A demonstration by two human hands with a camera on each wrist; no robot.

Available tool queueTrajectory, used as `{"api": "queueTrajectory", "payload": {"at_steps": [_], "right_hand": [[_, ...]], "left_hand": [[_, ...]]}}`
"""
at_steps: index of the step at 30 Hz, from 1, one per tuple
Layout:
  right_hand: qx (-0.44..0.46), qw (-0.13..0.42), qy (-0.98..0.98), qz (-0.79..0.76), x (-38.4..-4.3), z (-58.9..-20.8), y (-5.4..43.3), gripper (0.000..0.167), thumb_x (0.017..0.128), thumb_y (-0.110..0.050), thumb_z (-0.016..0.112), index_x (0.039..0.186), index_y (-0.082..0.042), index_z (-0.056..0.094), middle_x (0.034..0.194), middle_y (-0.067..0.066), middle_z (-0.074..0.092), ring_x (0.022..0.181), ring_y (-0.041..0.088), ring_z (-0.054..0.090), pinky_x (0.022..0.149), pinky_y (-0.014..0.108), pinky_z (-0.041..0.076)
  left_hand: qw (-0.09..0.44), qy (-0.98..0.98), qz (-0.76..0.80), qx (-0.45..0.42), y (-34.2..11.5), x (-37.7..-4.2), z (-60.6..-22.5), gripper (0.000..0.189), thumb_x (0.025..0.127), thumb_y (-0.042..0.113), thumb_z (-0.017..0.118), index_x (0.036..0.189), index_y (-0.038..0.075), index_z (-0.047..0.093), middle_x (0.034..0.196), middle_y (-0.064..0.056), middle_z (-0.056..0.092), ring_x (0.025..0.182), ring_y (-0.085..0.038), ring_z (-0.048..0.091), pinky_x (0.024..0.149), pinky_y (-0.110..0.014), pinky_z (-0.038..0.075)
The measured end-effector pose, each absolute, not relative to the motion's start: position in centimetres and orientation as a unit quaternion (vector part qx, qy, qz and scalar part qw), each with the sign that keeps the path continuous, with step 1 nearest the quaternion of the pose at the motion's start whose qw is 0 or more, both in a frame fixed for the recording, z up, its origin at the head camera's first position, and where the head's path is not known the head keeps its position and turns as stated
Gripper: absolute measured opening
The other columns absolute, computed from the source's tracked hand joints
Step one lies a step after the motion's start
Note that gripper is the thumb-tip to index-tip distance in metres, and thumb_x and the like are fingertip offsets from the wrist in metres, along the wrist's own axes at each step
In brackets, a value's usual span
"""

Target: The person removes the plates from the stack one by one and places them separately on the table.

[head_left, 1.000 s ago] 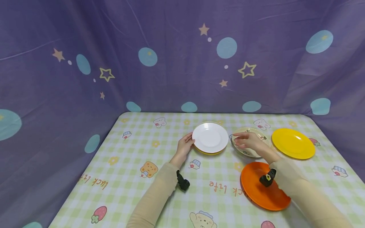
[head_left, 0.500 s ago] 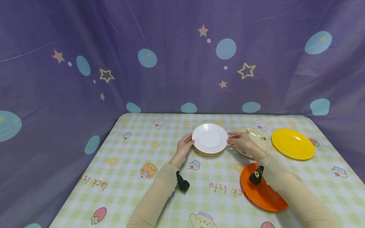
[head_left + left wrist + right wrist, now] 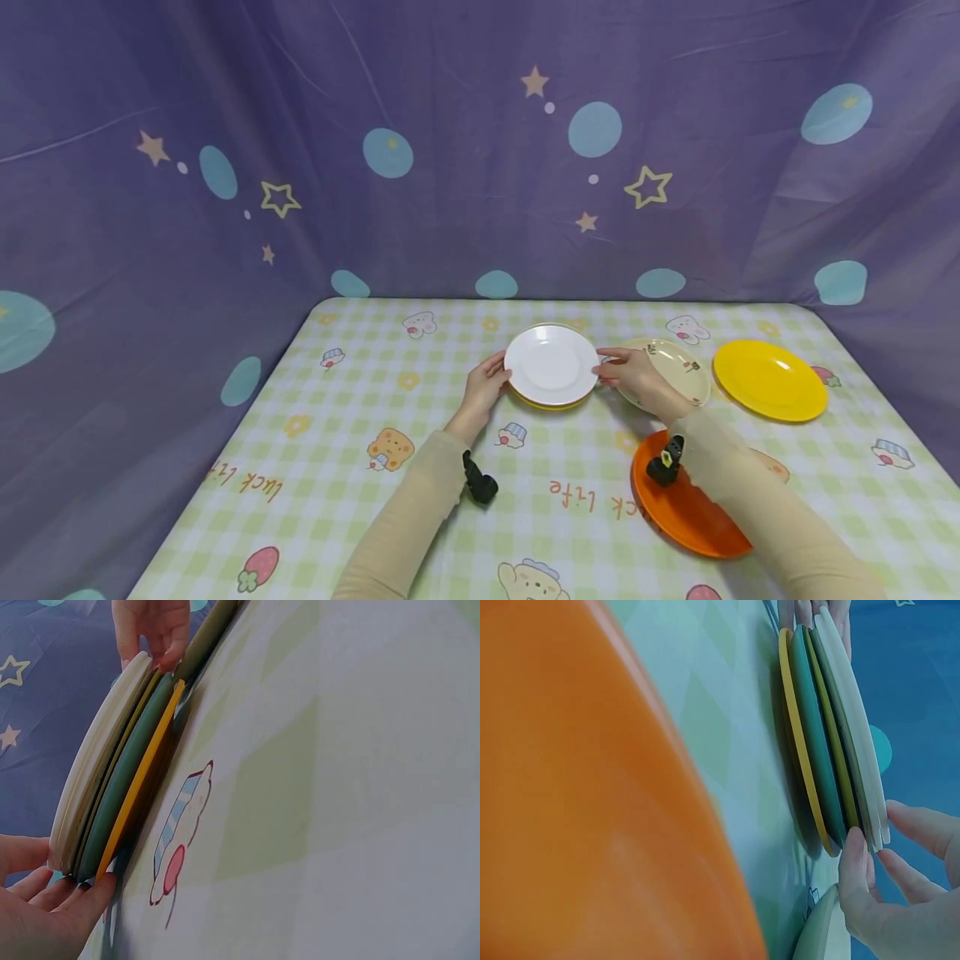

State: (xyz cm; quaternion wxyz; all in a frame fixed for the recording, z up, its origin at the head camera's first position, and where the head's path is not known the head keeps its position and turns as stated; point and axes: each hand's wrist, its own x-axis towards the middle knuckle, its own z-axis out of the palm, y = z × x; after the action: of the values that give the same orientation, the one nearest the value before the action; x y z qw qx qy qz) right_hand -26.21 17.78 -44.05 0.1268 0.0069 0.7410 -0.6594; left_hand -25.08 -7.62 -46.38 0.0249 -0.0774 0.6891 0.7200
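A stack of round plates lies near the table's back middle. On top is a white plate [image 3: 552,365]. Lower down, a teal plate [image 3: 127,776] sits above a yellow plate [image 3: 142,778] at the bottom, and an olive rim [image 3: 832,727] shows higher up. My left hand [image 3: 482,390] holds the stack's left edge, its fingertips along the stacked rims. From the right side my right hand [image 3: 636,377] grips the opposite edge, thumb at the white rim and fingers spread against the lower rims. My right hand partly covers a cream patterned plate [image 3: 682,371] behind it.
To the far right lies another yellow plate [image 3: 770,379]. An orange plate [image 3: 675,508] is nearer, partly beneath my right forearm. A checked cloth [image 3: 315,500] covers the table, and a purple curtain [image 3: 465,225] hangs behind it.
My right hand has moved left from above the cream plate to the stack's right edge, and now touches the rims. My left hand has stayed at the left edge.
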Motion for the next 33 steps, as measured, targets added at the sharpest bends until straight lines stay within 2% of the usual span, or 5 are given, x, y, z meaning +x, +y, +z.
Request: {"api": "queueTrajectory", "payload": {"at_steps": [8, 15, 24, 33], "right_hand": [[0.048, 0.112, 0.696, -0.707, -26.3, -44.0, 16.8, 0.058, 0.094, 0.019, 0.059, 0.146, 0.024, 0.034, 0.086, 0.008, 0.057, 0.065, 0.006, 0.062, 0.066, 0.018, 0.058], [0.066, 0.103, 0.709, -0.694, -26.5, -44.3, 16.7, 0.059, 0.092, 0.019, 0.061, 0.146, 0.023, 0.038, 0.080, 0.007, 0.056, 0.059, 0.004, 0.060, 0.062, 0.016, 0.056], [0.076, 0.114, 0.708, -0.693, -26.4, -44.0, 16.7, 0.059, 0.094, 0.017, 0.061, 0.148, 0.020, 0.037, 0.086, 0.010, 0.058, 0.062, 0.005, 0.062, 0.065, 0.018, 0.058], [0.078, 0.124, 0.672, -0.726, -26.2, -43.9, 16.7, 0.060, 0.094, 0.019, 0.056, 0.150, 0.021, 0.033, 0.077, 0.006, 0.057, 0.060, 0.007, 0.060, 0.062, 0.018, 0.057]], "left_hand": [[0.024, 0.690, 0.720, -0.073, -7.6, -25.1, -46.5, 0.046, 0.102, -0.006, 0.054, 0.148, -0.008, 0.049, 0.151, -0.026, 0.050, 0.136, -0.037, 0.052, 0.105, -0.041, 0.051], [0.019, 0.691, 0.720, -0.067, -7.5, -25.2, -46.5, 0.045, 0.102, -0.006, 0.055, 0.147, -0.010, 0.050, 0.150, -0.028, 0.050, 0.136, -0.038, 0.052, 0.105, -0.042, 0.051], [0.017, 0.690, 0.720, -0.067, -7.6, -25.1, -46.6, 0.045, 0.101, -0.006, 0.056, 0.145, -0.010, 0.051, 0.149, -0.027, 0.051, 0.137, -0.037, 0.051, 0.106, -0.040, 0.051], [0.017, 0.688, 0.722, -0.064, -7.6, -25.2, -46.5, 0.045, 0.100, -0.006, 0.058, 0.144, -0.010, 0.052, 0.149, -0.027, 0.051, 0.139, -0.037, 0.049, 0.106, -0.039, 0.051]]}}
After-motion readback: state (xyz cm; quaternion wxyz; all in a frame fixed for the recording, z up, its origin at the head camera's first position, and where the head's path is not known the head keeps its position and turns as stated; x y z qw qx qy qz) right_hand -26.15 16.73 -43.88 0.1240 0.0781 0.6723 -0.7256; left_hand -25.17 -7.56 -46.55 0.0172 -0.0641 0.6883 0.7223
